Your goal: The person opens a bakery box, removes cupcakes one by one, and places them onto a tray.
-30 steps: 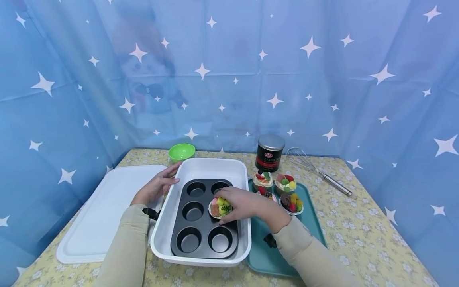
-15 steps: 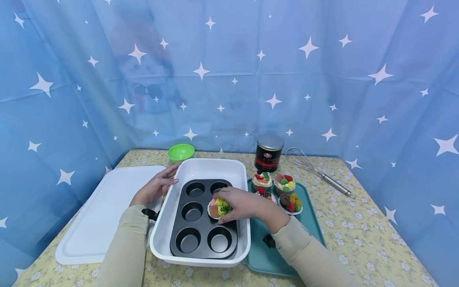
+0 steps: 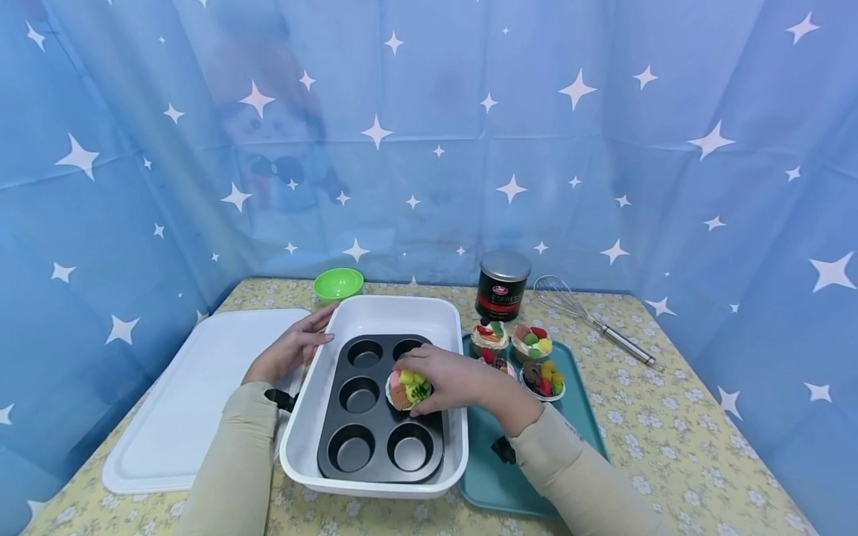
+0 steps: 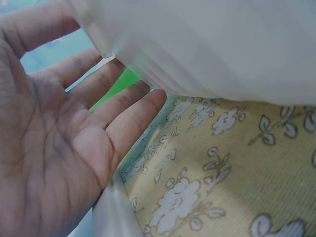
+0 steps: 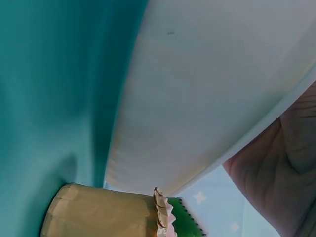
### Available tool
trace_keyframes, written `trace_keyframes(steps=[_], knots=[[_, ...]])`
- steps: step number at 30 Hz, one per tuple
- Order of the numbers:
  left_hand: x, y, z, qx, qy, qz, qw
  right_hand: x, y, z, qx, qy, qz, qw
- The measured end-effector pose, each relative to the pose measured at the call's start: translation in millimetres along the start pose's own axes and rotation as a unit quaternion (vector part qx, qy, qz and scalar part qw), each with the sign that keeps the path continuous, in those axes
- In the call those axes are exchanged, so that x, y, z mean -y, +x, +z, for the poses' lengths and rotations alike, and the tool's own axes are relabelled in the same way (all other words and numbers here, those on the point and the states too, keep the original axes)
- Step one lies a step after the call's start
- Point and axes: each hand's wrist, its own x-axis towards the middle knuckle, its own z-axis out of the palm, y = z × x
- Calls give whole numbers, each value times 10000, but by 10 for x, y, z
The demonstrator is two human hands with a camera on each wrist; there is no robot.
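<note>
My right hand (image 3: 456, 380) grips a fruit-topped cupcake (image 3: 401, 394) over the right-hand middle cup of a dark muffin tin (image 3: 380, 418). The tin sits inside a deep white rectangular tub (image 3: 395, 316), its other visible cups holding nothing. With fingers extended, my left hand (image 3: 291, 350) touches the tub's left side; the left wrist view shows those fingertips against the wall (image 4: 173, 44). In the right wrist view, the tub's wall hides the fingers of the right hand (image 5: 281, 163). Several more cupcakes (image 3: 544, 380) stand on a teal tray (image 3: 496, 476) to the right.
A white board (image 3: 181, 402) lies left of the tub. Behind are a green bowl (image 3: 339, 284), a black espresso tin (image 3: 503, 286) and a whisk (image 3: 626, 342). The teal tray's edge lies right beside the tub, and a starry curtain (image 3: 429, 186) stands behind the table.
The cupcake in my right hand has turned and shifted slightly left over the muffin cup. My left hand stays in place on the tub.
</note>
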Motion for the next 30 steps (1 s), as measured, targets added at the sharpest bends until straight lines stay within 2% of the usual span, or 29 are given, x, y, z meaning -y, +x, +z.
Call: trace_keyframes(steps=[6,15,19,30], knots=[[2,-3,-4,55,-7,35,10000,7,-14,-6,6,-51,46,10000],[7,1,-7,-25,-28,-15,10000,15,-32,-67,-396,123,-252,9988],[-7,-3,-5,-39,-26,-45,10000,20,-63,-127,-442,311,-167,9984],[-6,-9,-4,7,-85,10,10000,-7,-128,-200,-488,383,56,9981]])
